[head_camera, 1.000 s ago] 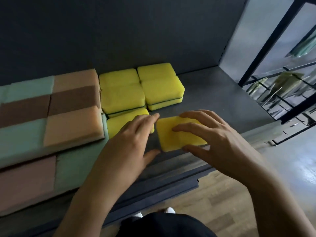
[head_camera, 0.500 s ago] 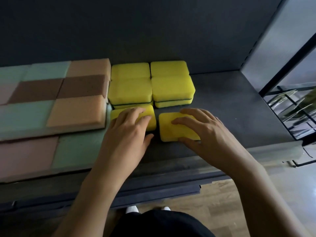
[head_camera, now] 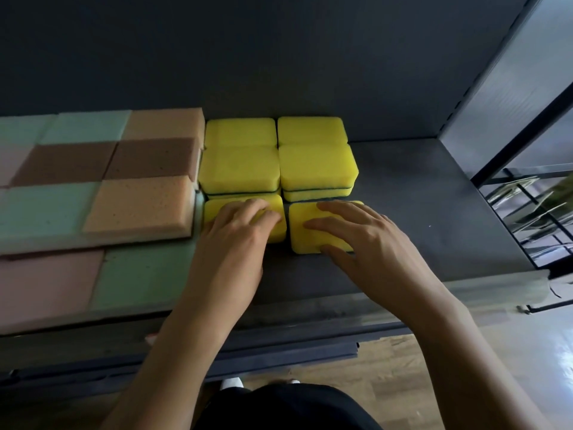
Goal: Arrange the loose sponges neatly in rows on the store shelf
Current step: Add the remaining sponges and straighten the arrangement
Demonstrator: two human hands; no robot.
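Two hands settle the front pair of yellow sponges on a dark store shelf.

The grey shelf carries a broad block of flat pastel sponges in green, pink, brown and orange on its left part. Just beside them, against the back wall, stand the stacked yellow sponges, two across and two deep. In front of these stacks lie two single yellow sponges side by side with a narrow gap between them. The left hand rests palm down on the left front sponge, fingers loosely bent over its top and gripping nothing. The right hand lies on the right front sponge, fingers stretched and spread across the top, thumb touching its near edge.
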